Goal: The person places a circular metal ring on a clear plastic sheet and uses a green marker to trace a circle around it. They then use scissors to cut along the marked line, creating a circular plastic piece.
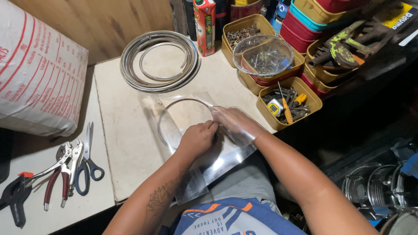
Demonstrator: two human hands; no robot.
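Table was a pale board top, worn and smudged, with a wood panel wall behind it. Big white woven sack with red print sat at far left, leaning over the table edge. Coil of metal strip, several loops, lay flat at the back, well apart from the hands. Clear plastic sheet lay flat mid-table, near edge hanging over toward the person's lap, glare across it. A single curved metal ring ran in an arc on or under the sheet; couldn't tell which through the glare. Right side: stack of yellow tubs, one with a tape measure and screwdrivers, one with nuts at the back, plus a glass bowl of small hardware sitting on top of them. More red and teal tubs and a grimy green tool further right. Juice carton stood upright just beside the coil. Left hand was on the sheet, fingers curled shut in a narrow pinch grip right where ring end and sheet met; what exactly it pinched was hidden by the knuckles. Right hand lay flat, fingers spread, under or pressed against the sheet, touching the left fingertips; no closed grip there. At lower left, well apart from both hands: blue-handled scissors, locking pliers with red grips just beside them, and a black clamp at the corner.
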